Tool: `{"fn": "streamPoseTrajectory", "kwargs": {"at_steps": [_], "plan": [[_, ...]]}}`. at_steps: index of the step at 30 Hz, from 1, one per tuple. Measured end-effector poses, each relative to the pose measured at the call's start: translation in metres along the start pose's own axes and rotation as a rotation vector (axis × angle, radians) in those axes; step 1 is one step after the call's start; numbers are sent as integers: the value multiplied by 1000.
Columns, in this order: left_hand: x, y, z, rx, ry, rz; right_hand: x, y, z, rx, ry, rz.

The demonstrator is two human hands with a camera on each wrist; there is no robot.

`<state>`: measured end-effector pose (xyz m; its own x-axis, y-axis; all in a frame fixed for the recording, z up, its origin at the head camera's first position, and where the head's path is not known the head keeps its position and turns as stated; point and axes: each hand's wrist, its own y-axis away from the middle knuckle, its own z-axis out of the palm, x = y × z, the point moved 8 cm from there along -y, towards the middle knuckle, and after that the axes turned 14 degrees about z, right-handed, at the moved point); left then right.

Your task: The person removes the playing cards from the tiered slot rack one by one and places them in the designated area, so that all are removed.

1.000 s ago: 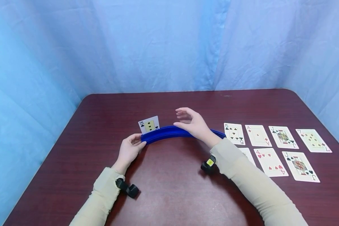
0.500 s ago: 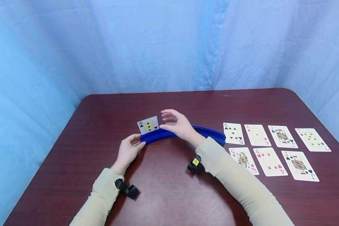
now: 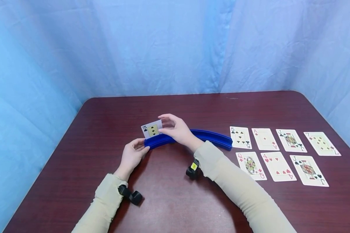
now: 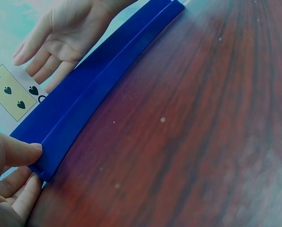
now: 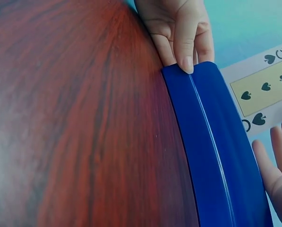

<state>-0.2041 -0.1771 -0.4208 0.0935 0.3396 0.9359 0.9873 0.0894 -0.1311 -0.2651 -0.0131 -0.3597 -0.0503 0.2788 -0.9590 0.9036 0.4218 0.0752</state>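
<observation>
My left hand [image 3: 132, 154] grips the left end of a curved blue card holder [image 3: 211, 136], thumb on its front face. A three of spades [image 3: 151, 130] stands tilted in the holder's slot near that end, its lower edge hidden. My right hand [image 3: 178, 132] is over the holder at the card's right edge. Its thumb overlaps the card in the head view, and its fingers are spread and loosely bent. In the right wrist view, the right fingers [image 5: 281, 146] show close beside the card's edge.
Several playing cards lie face up in two rows on the right of the dark red wooden table [image 3: 175, 207]. The five of clubs [image 3: 240, 137] lies right by the holder's right end. Light blue curtains [image 3: 163, 48] hang behind the table.
My right hand has moved left along the holder to the three of spades, uncovering the queen of diamonds. My left hand has kept its grip on the holder's end.
</observation>
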Motion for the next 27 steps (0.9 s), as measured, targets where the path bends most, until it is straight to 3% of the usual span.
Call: {"fn": "streamPoseTrajectory", "kwargs": {"at_steps": [14,27], "plan": [[0,0,-1,4,5,-2,-2,-3,12,2,107,-4],[2,1,-1,9,8,-1,-6,-3,12,-4,94,-19]]}}
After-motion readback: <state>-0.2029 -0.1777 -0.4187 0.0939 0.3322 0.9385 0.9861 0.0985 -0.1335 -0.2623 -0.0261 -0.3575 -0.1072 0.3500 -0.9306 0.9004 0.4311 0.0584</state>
